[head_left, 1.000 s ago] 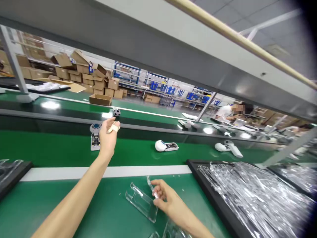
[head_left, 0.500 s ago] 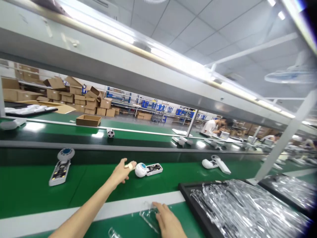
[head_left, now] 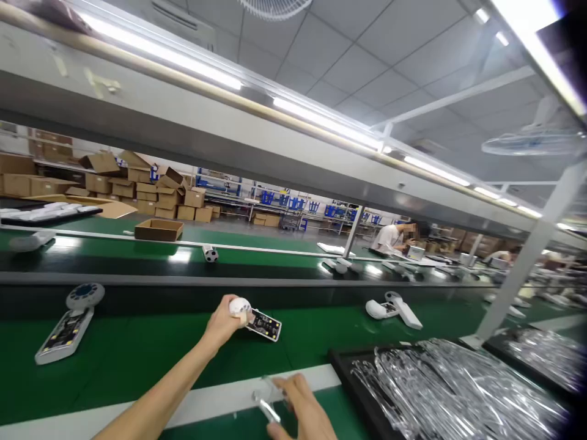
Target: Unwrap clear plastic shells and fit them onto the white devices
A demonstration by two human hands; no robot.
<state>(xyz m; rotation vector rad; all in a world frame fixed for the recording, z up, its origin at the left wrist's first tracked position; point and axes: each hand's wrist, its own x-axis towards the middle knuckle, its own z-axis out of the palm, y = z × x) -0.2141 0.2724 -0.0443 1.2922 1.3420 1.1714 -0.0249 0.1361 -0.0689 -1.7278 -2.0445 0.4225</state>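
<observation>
My left hand (head_left: pixel 222 324) is closed around the round white head of a handheld device. The device's open body (head_left: pixel 266 325) points right and slants downward, with its circuit board and yellow spots showing. Whether it touches the green belt I cannot tell. Lower down, at the white edge strip, my right hand (head_left: pixel 303 408) has its fingers bent around a clear plastic piece (head_left: pixel 266 406), which is partly blurred. A similar device (head_left: pixel 64 336) with a blue-marked round head lies on the belt at the left.
A black tray (head_left: pixel 342 373) heaped with clear plastic parts stands at the right, with another beyond the white post (head_left: pixel 518 256). Further white devices (head_left: pixel 394 308) lie along the belt (head_left: pixel 183 318). Behind the rail are a cardboard tray (head_left: pixel 158 230) and a co-worker (head_left: pixel 389 237).
My left hand has closed on the device's head and the device has shifted left and tilted. My right hand has turned the clear piece. The left-side device appears further left and nearer.
</observation>
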